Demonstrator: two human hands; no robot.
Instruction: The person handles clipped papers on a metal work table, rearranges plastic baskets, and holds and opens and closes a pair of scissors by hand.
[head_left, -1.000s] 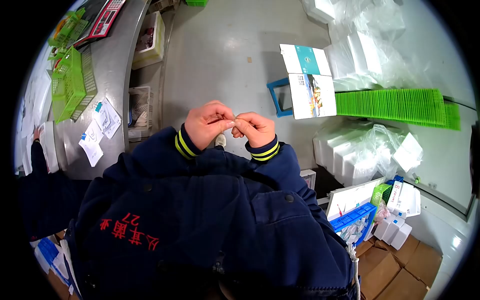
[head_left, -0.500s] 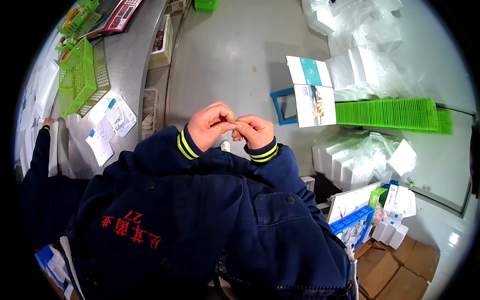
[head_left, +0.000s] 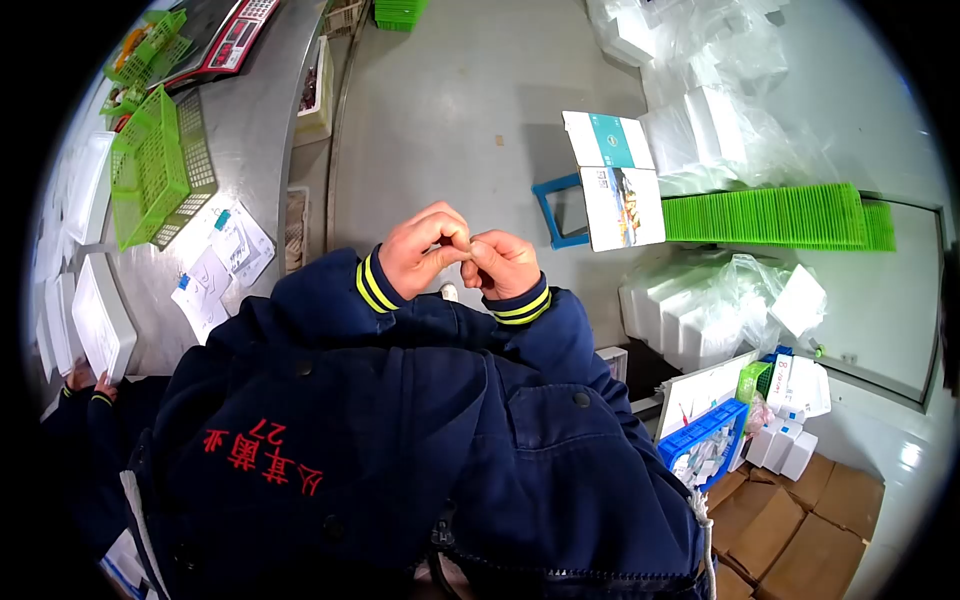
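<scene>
In front of my chest, over the floor, my left hand (head_left: 420, 252) and my right hand (head_left: 506, 264) meet at the fingertips. Both are closed, thumb against bent forefinger in a pinch. Anything between the fingertips is too small to make out. Each wrist comes out of a dark blue sleeve (head_left: 330, 292) with yellow bands at the cuff. A white shoe tip (head_left: 449, 291) shows just below the hands.
Left is a metal table (head_left: 243, 125) with a green basket (head_left: 148, 172), papers (head_left: 243, 243) and a red scale (head_left: 232, 45). A co-worker's hands (head_left: 103, 387) touch a white foam box (head_left: 104, 315). Right stand a printed carton (head_left: 622, 200), green crates (head_left: 765, 216) and bagged foam boxes (head_left: 680, 310).
My hands stay pinched together almost in place. At the left, the co-worker's hands now hold a white foam box that stands tilted. The whole view has shifted slightly.
</scene>
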